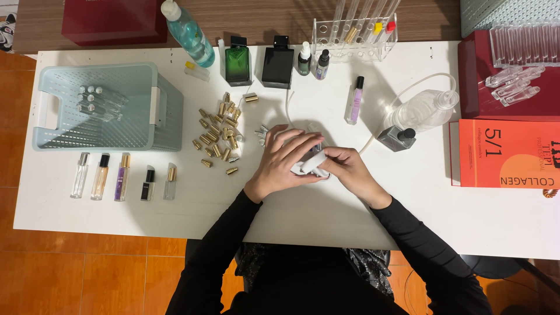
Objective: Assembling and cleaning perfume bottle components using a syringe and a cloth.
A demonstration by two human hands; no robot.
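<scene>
My left hand [283, 157] and my right hand [344, 169] meet at the middle of the white table [175, 216]. Both close around a small white object [312, 165] with a silvery part between them; what it is cannot be told. A thin white tube [379, 122] runs from my hands toward a clear plastic bottle [426, 108] lying on its side. Just left of my left hand lies a scatter of small gold caps [219, 134] and a few silver spray parts [261, 133].
A pale blue basket [149, 125] holds several clear vials at the left. Below it, several slim spray bottles [122, 177] lie in a row. Green [237, 61] and black [277, 63] perfume bottles, a test-tube rack [356, 35] and an orange box [507, 153] stand around.
</scene>
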